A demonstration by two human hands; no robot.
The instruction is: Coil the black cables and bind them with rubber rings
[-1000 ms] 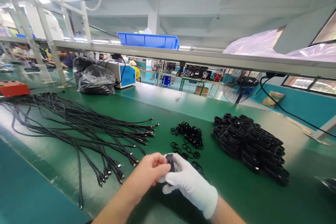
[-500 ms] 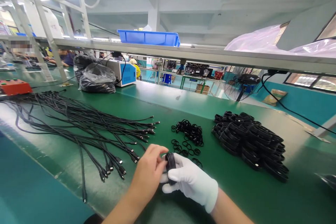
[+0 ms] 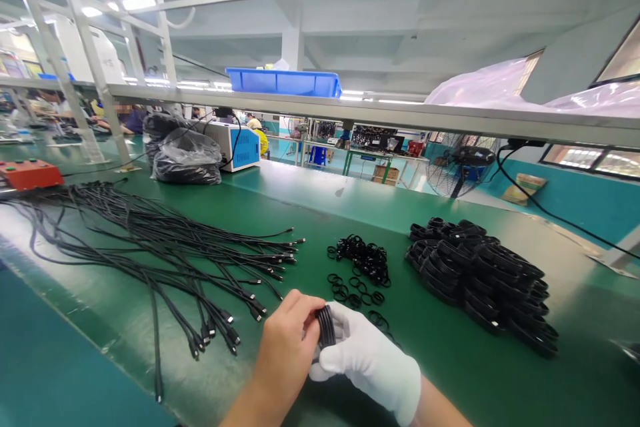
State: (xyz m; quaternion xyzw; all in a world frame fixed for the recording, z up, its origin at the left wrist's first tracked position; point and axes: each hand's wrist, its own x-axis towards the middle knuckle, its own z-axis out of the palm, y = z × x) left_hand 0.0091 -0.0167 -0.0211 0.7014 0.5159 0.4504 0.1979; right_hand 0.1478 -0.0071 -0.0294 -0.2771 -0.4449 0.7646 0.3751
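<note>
A coiled black cable [image 3: 327, 327] is held between my two hands over the front part of the green bench. My gloved right hand [image 3: 367, 360] is closed around the coil, thumb across its near side. The bare fingers of my left hand [image 3: 290, 337] pinch the coil's left edge; their tips are partly hidden behind it. Just beyond my hands lie several small black rings [image 3: 355, 290], with a denser heap of rings [image 3: 363, 257] behind them. Loose black cables [image 3: 190, 247] spread out to the left, their metal plug ends pointing towards me.
A pile of coiled cables [image 3: 480, 280] stands on the right. Further back are a black plastic bag [image 3: 185, 157], a blue and white machine [image 3: 243, 147] and a red control box [image 3: 30, 173]. A shelf [image 3: 380, 110] carrying a blue tray [image 3: 285, 83] spans overhead. People sit far left.
My left fingers have closed in further over the coil's upper left side. Both hands appear slightly lower in view, as does the whole scene, so the head has tilted up a little.
</note>
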